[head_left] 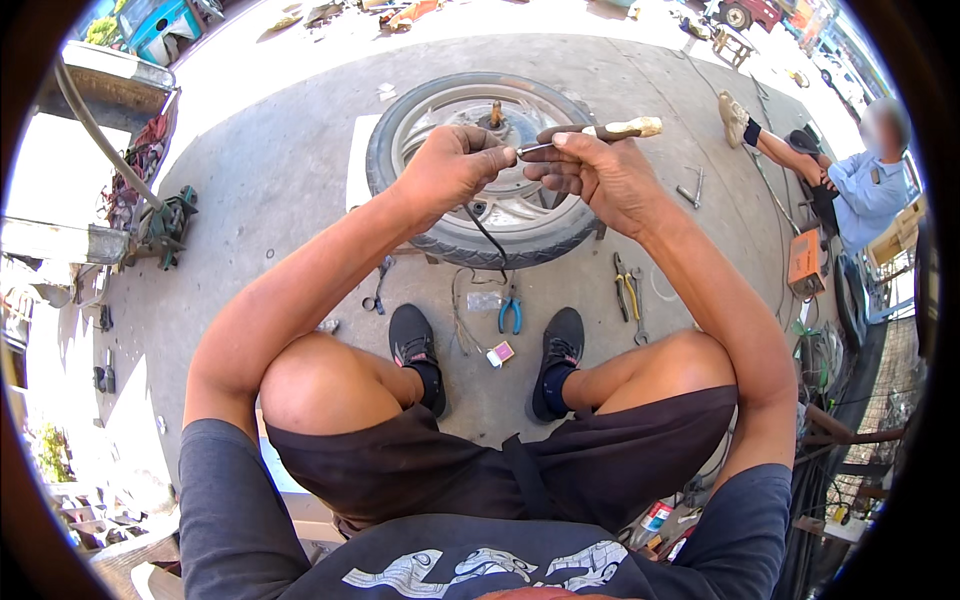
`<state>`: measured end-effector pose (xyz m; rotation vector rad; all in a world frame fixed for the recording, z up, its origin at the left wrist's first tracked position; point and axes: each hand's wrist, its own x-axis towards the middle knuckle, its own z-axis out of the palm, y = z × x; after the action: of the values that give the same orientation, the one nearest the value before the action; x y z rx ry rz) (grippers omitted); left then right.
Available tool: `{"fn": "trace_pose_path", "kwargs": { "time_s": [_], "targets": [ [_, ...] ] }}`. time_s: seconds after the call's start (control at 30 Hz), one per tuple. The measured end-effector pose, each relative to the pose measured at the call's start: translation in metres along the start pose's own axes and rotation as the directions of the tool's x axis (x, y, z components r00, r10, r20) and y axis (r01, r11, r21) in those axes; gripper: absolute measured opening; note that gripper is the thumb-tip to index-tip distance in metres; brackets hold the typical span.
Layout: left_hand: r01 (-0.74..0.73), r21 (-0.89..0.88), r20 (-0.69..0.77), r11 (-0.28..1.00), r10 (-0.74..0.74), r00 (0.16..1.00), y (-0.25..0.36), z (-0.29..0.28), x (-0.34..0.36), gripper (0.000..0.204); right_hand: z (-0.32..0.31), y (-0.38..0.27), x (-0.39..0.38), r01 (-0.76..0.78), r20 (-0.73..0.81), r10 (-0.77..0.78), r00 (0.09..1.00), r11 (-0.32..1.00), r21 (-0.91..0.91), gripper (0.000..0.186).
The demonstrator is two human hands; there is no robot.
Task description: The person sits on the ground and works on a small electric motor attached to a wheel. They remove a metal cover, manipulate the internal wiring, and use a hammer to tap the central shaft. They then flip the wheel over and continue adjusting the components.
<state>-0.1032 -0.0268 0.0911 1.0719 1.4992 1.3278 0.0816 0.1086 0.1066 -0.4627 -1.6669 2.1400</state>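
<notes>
A wheel with a black tyre [560, 247] and pale spokes lies flat in front of me, a brassy stub [496, 114] standing at its hub. Above it, my left hand [458, 170] pinches the end of a black cable [487, 233], which hangs toward the tyre's near edge. My right hand [600, 172] is closed around a thin-shafted tool with a pale, wooden-looking handle [630, 128]. Its metal shaft points left and meets the left fingertips. What exactly is pinched there is too small to make out.
Between my shoes lie blue-handled pliers [510, 312] and a small pink-and-white box [500, 354]. Yellow-handled pliers [626, 288] and a wrench [640, 310] lie to the right. Beyond, a person [868, 185] sits near an orange box [805, 262]. A vise-like machine [165, 230] stands left.
</notes>
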Motion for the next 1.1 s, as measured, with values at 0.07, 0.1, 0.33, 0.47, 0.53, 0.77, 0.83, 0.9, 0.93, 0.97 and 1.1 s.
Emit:
{"fn": "trace_pose_path", "kwargs": {
  "time_s": [0.07, 0.1, 0.33, 0.47, 0.53, 0.77, 0.83, 0.9, 0.93, 0.97, 1.1],
  "targets": [
    [0.013, -0.037, -0.012, 0.999, -0.014, 1.000, 0.001, -0.003, 0.001, 0.030, -0.003, 0.000, 0.003, 0.004, -0.011, -0.004, 1.000, 1.000, 0.023, 0.028],
    [0.019, -0.085, -0.019, 0.996, -0.021, 1.000, 0.002, -0.006, 0.002, 0.031, -0.005, 0.000, 0.004, 0.006, -0.016, -0.005, 1.000, 0.999, 0.035, 0.028],
    [0.033, -0.216, -0.328, 0.976, -0.104, 0.939, -0.030, -0.056, 0.030, 0.039, -0.028, 0.009, 0.023, -0.047, -0.206, 0.025, 0.978, 0.994, -0.100, 0.028],
    [0.079, 0.495, -0.443, 0.865, 0.173, 0.879, -0.101, -0.078, 0.041, 0.048, -0.030, 0.020, 0.036, -0.150, -0.225, 0.080, 0.971, 0.937, -0.316, 0.029],
    [0.091, 0.623, -0.391, 0.777, 0.209, 0.896, -0.120, -0.080, 0.041, 0.045, -0.032, 0.030, 0.044, -0.193, -0.213, 0.112, 0.971, 0.892, -0.409, 0.028],
    [-0.043, 0.851, -0.226, 0.523, 0.440, 0.869, -0.144, -0.072, 0.039, 0.040, -0.042, 0.060, 0.075, -0.184, -0.174, 0.103, 0.979, 0.809, -0.558, 0.019],
    [-0.079, 0.894, -0.175, 0.441, 0.507, 0.844, -0.148, -0.068, 0.035, 0.039, -0.044, 0.064, 0.077, -0.187, -0.189, 0.095, 0.977, 0.805, -0.563, 0.020],
    [-0.079, 0.906, -0.170, 0.417, 0.529, 0.832, -0.148, -0.067, 0.033, 0.038, -0.045, 0.068, 0.079, -0.195, -0.196, 0.097, 0.976, 0.795, -0.575, 0.020],
    [-0.080, 0.911, -0.168, 0.404, 0.540, 0.825, -0.148, -0.067, 0.033, 0.037, -0.044, 0.069, 0.080, -0.200, -0.196, 0.102, 0.975, 0.787, -0.583, 0.021],
    [-0.076, 0.915, -0.169, 0.397, 0.547, 0.820, -0.149, -0.066, 0.033, 0.037, -0.044, 0.071, 0.080, -0.205, -0.196, 0.107, 0.975, 0.780, -0.592, 0.021],
    [-0.068, 0.921, -0.172, 0.383, 0.559, 0.811, -0.148, -0.064, 0.032, 0.036, -0.042, 0.076, 0.081, -0.233, -0.207, 0.133, 0.969, 0.768, -0.597, 0.023]
  ]
}}
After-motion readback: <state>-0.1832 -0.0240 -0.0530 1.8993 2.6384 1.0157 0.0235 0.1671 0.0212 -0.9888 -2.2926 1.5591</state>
